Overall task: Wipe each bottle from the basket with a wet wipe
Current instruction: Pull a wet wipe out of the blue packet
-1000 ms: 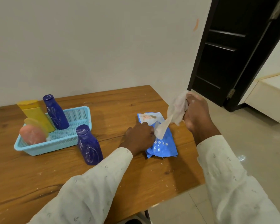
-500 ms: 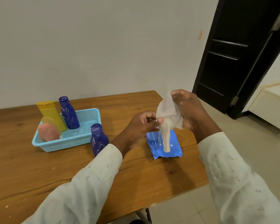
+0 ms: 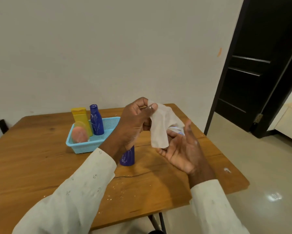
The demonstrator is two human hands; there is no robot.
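Observation:
My left hand (image 3: 136,119) pinches the top edge of a white wet wipe (image 3: 159,130), which hangs above the table. Just right of it, my right hand (image 3: 182,149) is spread palm up with the wipe's lower end lying on its fingers. A dark blue bottle (image 3: 127,157) stands on the table below my left wrist, its top hidden by my arm. The light blue basket (image 3: 84,146) holds a second dark blue bottle (image 3: 96,120), a yellow bottle (image 3: 81,117) and a pink bottle (image 3: 80,135). The blue wipe pack (image 3: 176,129) peeks out behind my right hand.
The wooden table (image 3: 40,166) ends close on the right, with a tiled floor (image 3: 268,183) beyond it. A black door (image 3: 260,68) stands open at the right. A plain wall runs behind the table.
The wipe came free of the pack and rose. My left hand left the pack and took the wipe's top edge. My right hand let go and opened under it.

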